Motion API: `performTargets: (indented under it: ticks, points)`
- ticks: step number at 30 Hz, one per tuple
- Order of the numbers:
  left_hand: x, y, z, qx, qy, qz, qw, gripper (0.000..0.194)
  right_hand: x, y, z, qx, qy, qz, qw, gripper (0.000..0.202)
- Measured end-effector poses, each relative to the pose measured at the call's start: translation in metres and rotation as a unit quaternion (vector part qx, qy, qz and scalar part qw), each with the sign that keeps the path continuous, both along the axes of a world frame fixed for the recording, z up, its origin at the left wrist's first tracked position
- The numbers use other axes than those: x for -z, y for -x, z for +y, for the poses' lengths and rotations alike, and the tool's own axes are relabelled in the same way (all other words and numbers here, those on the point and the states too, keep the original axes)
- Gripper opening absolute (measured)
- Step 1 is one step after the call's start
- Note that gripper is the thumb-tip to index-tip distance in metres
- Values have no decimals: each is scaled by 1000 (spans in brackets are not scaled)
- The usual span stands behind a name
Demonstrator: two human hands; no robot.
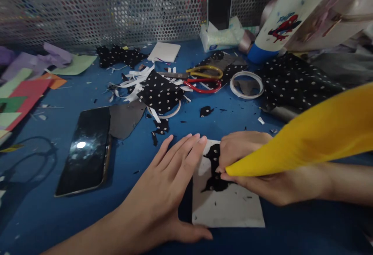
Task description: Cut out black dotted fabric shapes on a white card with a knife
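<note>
My left hand point(175, 173) lies with fingers spread, its fingertips on the upper left edge of a white square card point(233, 212) and its thumb near the lower left corner. On the card is a black, white-dotted cutout point(215, 183) with pointed, ragged edges, partly covered by my right hand point(247, 150). The right thumb and fingers are pinched together over the cutout. A long yellow tapering thing point(297, 142) runs from these fingertips to the right edge, hiding part of the hand. Whether the fingers grip it cannot be made out.
A phone point(87, 150) lies at left, beside coloured paper scraps point(29, 95). Behind the card are scissors point(204, 80), dotted black cloth point(161, 91), a tape roll point(247, 85) and a white tile-like square point(164, 52). A Spider-Man bottle point(285, 21) stands before a perforated metal panel point(160, 10).
</note>
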State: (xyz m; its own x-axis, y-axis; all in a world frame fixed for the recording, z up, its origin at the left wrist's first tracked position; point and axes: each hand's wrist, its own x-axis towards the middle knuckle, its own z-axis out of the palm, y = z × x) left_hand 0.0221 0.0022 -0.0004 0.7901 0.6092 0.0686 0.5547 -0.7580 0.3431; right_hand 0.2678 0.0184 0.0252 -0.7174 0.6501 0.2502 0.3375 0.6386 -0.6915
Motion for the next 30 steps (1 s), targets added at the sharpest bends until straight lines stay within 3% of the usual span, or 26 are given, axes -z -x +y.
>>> performTargets:
  ticks: [4,9,15,20,30]
  points:
    - [1,-1,-3,-15,0,-16,1000,143,1,1,2,-12,8,-5,1000,2]
    - [0,1,-4,-27,23,1,999,143,17,-3,2,11,53,166,985,6]
    - [-1,2,-3,-19,29,10,999,144,20,-5,-2,32,61,249,966,9]
    - [0,2,-2,-17,30,9,999,145,20,-5,-2,8,71,209,975,10]
    - [-1,2,-3,-11,37,-9,999,147,18,-3,-3,3,-35,113,993,8]
